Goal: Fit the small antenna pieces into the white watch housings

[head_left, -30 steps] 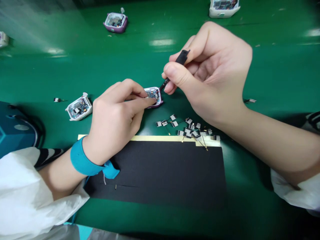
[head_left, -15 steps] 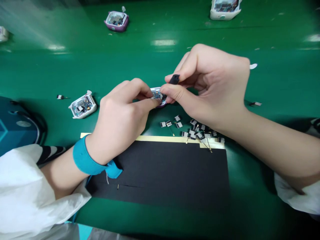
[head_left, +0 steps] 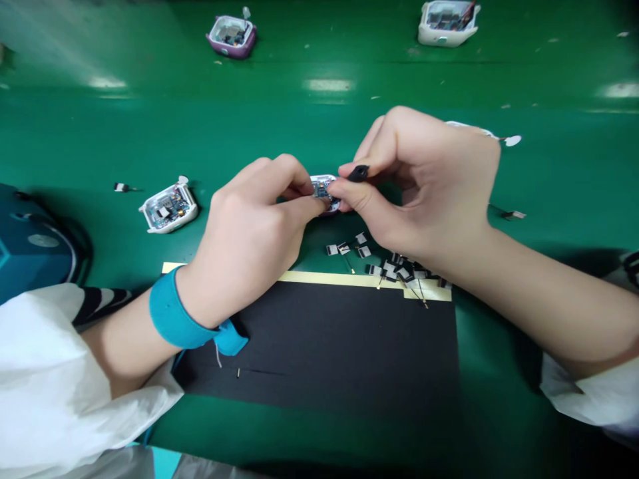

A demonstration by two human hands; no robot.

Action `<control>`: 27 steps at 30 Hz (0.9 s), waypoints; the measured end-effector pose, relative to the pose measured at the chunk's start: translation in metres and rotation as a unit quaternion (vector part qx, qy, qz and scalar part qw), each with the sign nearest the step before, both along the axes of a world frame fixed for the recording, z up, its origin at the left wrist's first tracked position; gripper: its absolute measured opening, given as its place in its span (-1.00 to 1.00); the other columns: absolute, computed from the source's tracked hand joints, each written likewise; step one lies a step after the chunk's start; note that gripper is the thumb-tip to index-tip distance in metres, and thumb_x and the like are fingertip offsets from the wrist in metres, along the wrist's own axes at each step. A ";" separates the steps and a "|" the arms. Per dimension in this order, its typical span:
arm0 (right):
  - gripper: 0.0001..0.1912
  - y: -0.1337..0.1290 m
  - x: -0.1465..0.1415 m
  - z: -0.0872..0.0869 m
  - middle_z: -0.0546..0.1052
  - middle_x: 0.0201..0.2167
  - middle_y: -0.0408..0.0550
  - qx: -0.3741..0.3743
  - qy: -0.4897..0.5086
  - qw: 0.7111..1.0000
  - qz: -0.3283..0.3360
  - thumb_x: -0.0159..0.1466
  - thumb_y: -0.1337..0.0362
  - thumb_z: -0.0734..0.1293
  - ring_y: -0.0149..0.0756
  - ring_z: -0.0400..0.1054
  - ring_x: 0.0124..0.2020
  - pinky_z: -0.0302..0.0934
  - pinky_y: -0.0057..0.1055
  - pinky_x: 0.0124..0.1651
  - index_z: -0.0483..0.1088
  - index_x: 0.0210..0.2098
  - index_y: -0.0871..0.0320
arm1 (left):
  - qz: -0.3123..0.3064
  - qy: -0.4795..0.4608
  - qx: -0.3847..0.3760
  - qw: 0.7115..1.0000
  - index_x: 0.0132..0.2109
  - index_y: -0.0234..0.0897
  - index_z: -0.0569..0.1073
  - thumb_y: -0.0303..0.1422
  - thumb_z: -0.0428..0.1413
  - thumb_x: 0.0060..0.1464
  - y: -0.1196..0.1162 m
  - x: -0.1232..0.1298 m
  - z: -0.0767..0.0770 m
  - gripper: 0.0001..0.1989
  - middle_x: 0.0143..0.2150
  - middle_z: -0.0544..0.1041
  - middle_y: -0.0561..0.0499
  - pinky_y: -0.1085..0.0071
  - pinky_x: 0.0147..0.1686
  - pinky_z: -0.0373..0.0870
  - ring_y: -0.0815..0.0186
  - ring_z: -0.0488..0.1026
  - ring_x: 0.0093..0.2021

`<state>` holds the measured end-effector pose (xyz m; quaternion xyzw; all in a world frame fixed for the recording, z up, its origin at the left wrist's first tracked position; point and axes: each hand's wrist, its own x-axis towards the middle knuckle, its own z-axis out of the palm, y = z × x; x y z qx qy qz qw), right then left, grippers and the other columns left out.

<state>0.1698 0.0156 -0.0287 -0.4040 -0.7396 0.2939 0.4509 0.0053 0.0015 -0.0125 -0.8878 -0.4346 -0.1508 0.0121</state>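
The left hand [head_left: 249,249] is closed on a purple-rimmed electronics housing [head_left: 324,189], which is held above the green worktop [head_left: 309,136]. The right hand [head_left: 419,179] pinches a black tool [head_left: 358,173] at the housing. Loose antenna pieces [head_left: 387,266] lie just nearer the person; a white housing [head_left: 168,209] sits to the left.

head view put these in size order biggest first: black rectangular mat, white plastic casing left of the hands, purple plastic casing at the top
1. The black rectangular mat
2. Unsure: the white plastic casing and the purple plastic casing; the purple sits farther from the camera
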 end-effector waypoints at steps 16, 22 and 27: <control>-0.94 0.007 0.022 0.011 0.33 -0.52 -0.15 -0.024 -0.080 0.996 0.021 0.20 0.29 0.15 -0.43 0.27 -0.50 0.21 -0.48 -0.42 0.17 -0.40 0.13 | 0.031 -0.002 -0.071 0.997 -0.11 -0.33 0.34 -0.28 -0.19 0.13 -0.013 -0.001 0.005 -0.68 -0.25 0.34 -0.11 0.29 -0.23 0.36 0.23 0.29 -0.23; -0.83 0.012 0.013 0.013 0.38 -0.45 -0.08 0.058 -0.272 0.957 0.083 0.23 0.23 0.12 -0.38 0.30 -0.48 0.23 -0.43 -0.44 0.27 -0.33 0.15 | 0.020 -0.175 -0.098 0.979 0.11 -0.37 0.04 -0.50 -0.17 -0.02 -0.012 -0.003 0.000 -0.52 -0.14 0.35 -0.11 0.32 -0.08 0.32 0.27 0.31 -0.14; -0.83 0.010 0.003 0.008 0.37 -0.41 -0.04 0.163 -0.308 0.931 0.106 0.22 0.29 0.14 -0.36 0.32 -0.36 0.29 -0.41 -0.31 0.33 -0.32 0.21 | 0.003 -0.174 -0.111 0.979 0.14 -0.38 0.00 -0.48 -0.04 -0.15 -0.004 -0.008 -0.007 -0.36 0.06 0.23 -0.17 0.18 0.08 0.16 0.15 0.13 0.09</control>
